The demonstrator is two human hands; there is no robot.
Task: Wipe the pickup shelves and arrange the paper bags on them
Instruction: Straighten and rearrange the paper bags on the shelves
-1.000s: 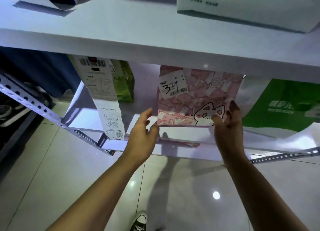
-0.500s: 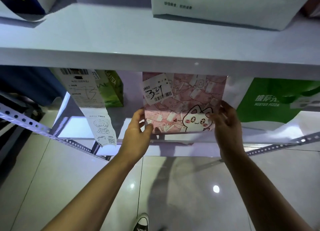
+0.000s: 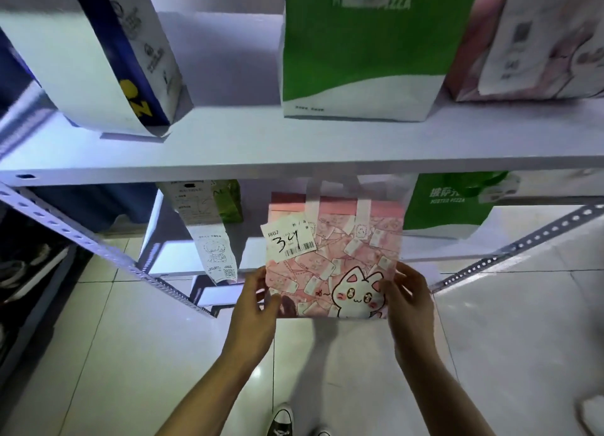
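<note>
A pink paper bag (image 3: 340, 259) printed with a white cat and tagged "34" is held out in front of the lower shelf (image 3: 457, 257), off its surface. My left hand (image 3: 256, 300) grips its lower left corner. My right hand (image 3: 408, 296) grips its lower right corner. On the upper shelf (image 3: 294, 147) stand a blue and white bag (image 3: 108, 53), a green and white bag (image 3: 362, 49) and a pink bag (image 3: 529, 39). Behind on the lower shelf are a green tea bag with a long receipt (image 3: 212, 239) and a green pizza bag (image 3: 451, 203).
Perforated grey metal rails (image 3: 98, 249) slope along both sides of the rack. White floor tiles (image 3: 130, 354) lie below, with my shoe (image 3: 281, 419) at the bottom. Dark clutter sits at the far left.
Both hands have pulled the pink cat bag out from the lower shelf and toward me. The view has tilted up, so the upper shelf's bags now show.
</note>
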